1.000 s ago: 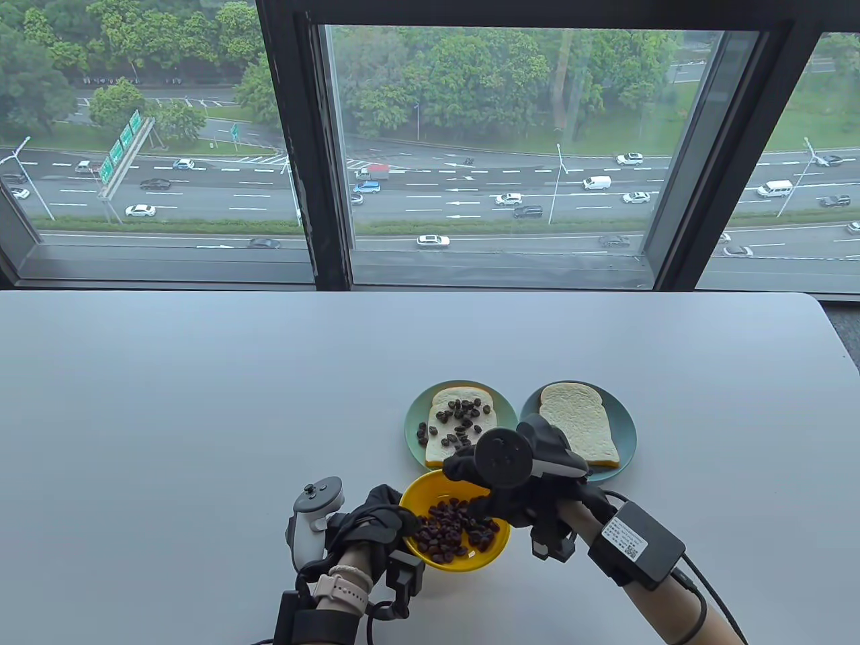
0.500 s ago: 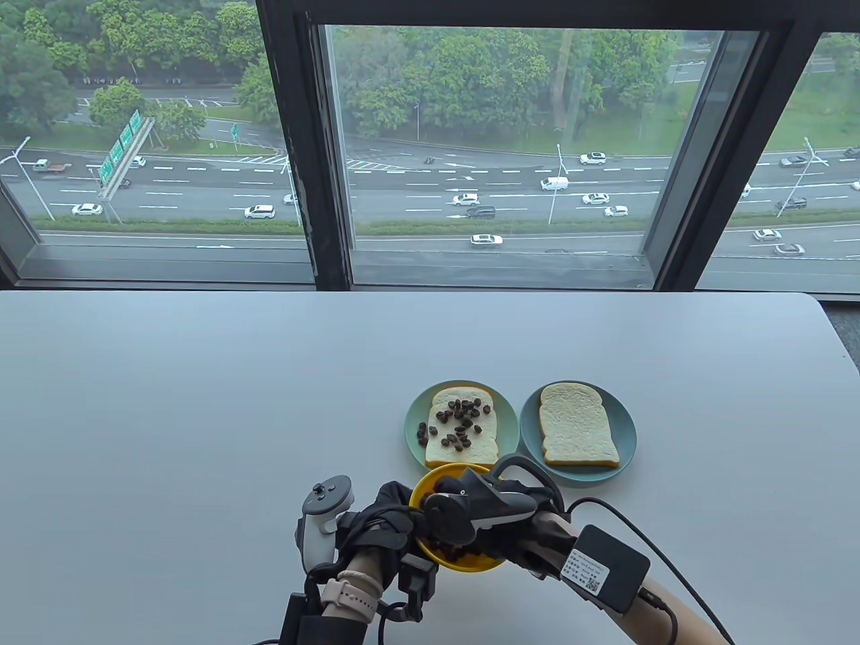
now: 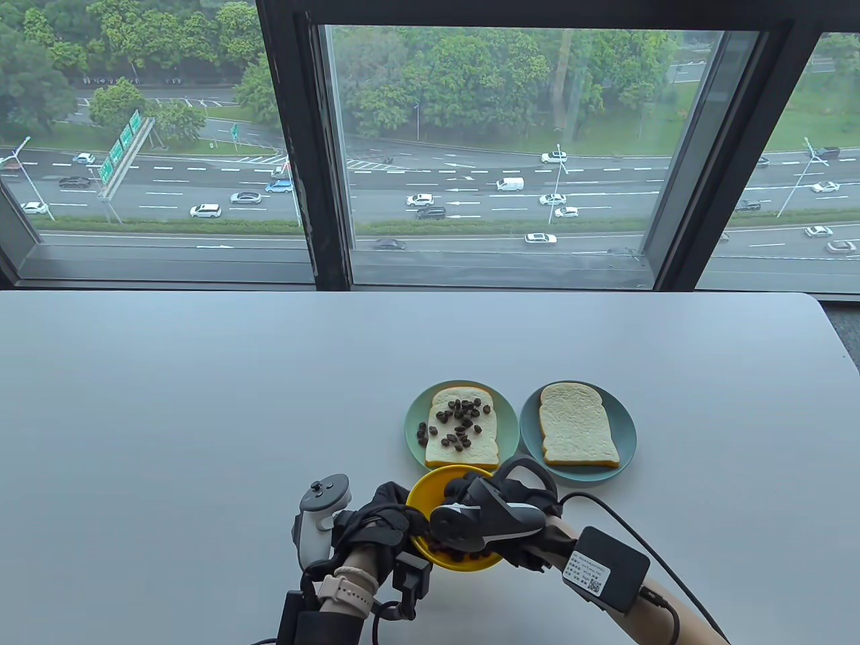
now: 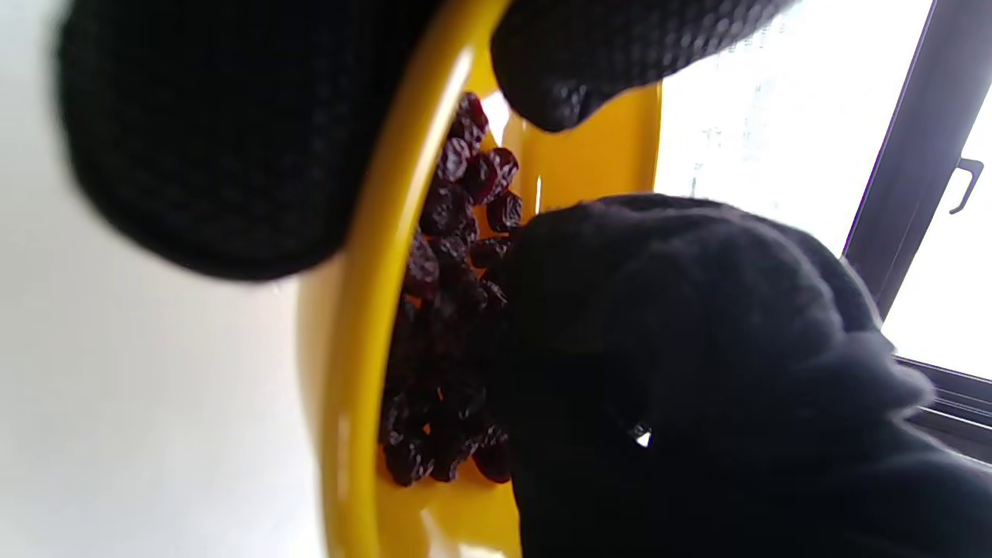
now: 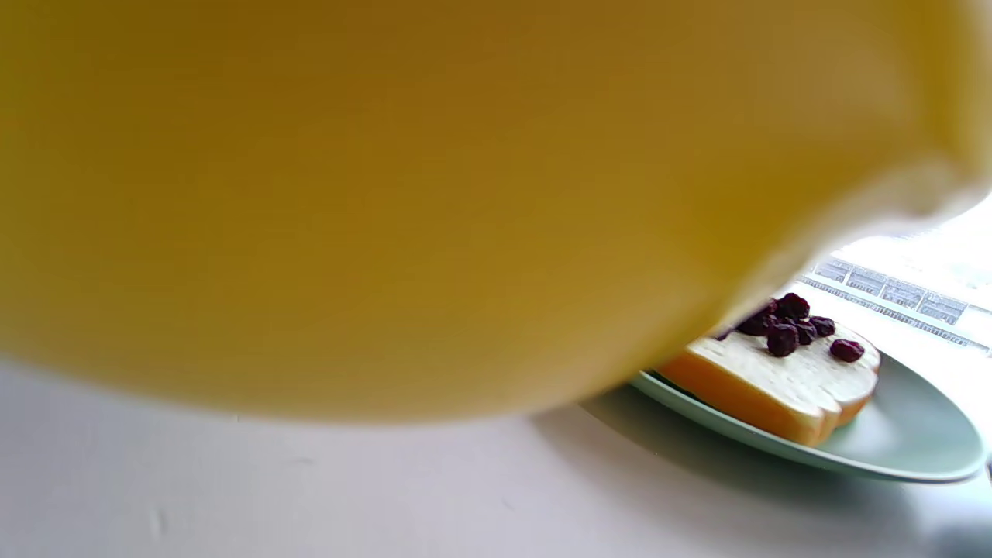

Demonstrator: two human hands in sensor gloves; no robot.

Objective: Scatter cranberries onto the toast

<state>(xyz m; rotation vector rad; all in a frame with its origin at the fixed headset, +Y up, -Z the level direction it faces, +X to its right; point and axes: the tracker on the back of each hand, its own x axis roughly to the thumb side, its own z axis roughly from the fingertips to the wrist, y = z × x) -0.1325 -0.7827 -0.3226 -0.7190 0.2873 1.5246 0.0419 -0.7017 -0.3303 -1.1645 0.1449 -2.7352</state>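
From the table view I see my left hand holding the yellow bowl by its rim near the tabletop's front edge, my right hand reaching in — barely shifted since half a second ago, with topped toast and plain toast behind. Left wrist view: right fingers sit among the cranberries, grip unclear. Right wrist view: the bowl blocks nearly everything.

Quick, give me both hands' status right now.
Left hand: grips the yellow bowl's rim.
Right hand: fingers down in the cranberries; whether they hold any cannot be told.
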